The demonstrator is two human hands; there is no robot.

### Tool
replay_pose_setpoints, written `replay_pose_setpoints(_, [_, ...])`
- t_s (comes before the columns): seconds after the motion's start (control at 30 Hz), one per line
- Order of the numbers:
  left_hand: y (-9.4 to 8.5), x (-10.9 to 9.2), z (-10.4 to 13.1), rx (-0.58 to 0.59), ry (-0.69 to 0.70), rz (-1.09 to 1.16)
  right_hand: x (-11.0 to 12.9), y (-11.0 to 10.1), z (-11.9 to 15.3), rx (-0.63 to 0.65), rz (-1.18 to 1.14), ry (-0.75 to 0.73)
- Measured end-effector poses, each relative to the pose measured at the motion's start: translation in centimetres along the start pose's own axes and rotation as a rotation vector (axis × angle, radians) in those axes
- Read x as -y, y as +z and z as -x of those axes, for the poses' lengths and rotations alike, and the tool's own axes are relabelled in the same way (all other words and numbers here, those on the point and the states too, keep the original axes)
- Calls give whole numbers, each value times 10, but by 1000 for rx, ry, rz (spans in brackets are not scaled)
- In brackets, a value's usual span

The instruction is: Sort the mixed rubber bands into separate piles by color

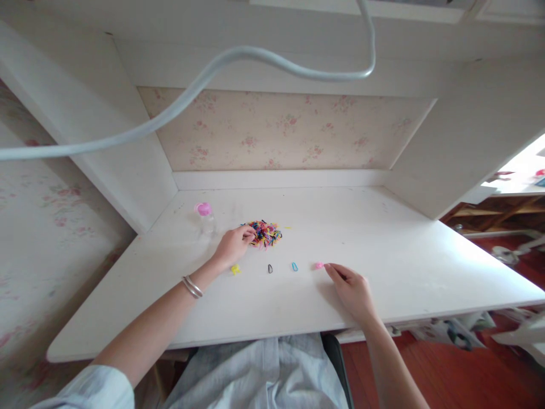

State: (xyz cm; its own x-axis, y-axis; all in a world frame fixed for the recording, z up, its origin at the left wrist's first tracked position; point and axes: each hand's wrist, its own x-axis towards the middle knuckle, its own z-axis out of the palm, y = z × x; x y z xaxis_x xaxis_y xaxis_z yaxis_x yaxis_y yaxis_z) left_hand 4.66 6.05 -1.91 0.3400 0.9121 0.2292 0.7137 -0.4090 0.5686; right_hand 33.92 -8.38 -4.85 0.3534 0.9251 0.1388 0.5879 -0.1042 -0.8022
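Note:
A pile of small multicoloured bands (pixel 268 234) lies on the white desk (pixel 383 255). My left hand (pixel 238 241) reaches to the pile's left edge, fingers pinched together; what they hold, if anything, is too small to tell. On the right, my right hand (pixel 349 284) has thumb and forefinger closed at the edge of a small pink piece (pixel 319 265). In a row to its left lie a blue loop (pixel 294 266), a black loop (pixel 269 268) and a yellow piece (pixel 235 270), which sits just below my left hand.
A clear container (pixel 208 226) with a pink lid (pixel 204 209) stands at the back left of the desk. White side panels and a papered back wall enclose the desk. A pale cable (pixel 255 52) crosses the upper view.

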Motion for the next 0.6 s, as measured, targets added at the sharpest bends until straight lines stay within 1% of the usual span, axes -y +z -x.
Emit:
replay_pose_setpoints(0.23, [-3, 3, 0, -13, -3, 8, -2, 0, -1, -1, 7, 9])
replay_pose_setpoints(0.33, [-7, -2, 3, -19, -4, -2, -2, 0, -1, 3, 12, 0])
replay_pose_setpoints(0.4, [-10, -11, 11, -17, 7, -40, -2, 0, -1, 1, 15, 1])
replay_pose_setpoints(0.47, [-11, -22, 24, -13, 29, -119, -1, 0, 0, 4, 16, 2])
replay_pose_setpoints(0.6, [-5, -45, 56, 9, 45, -256, 0, 0, 0, 16, 30, 0])
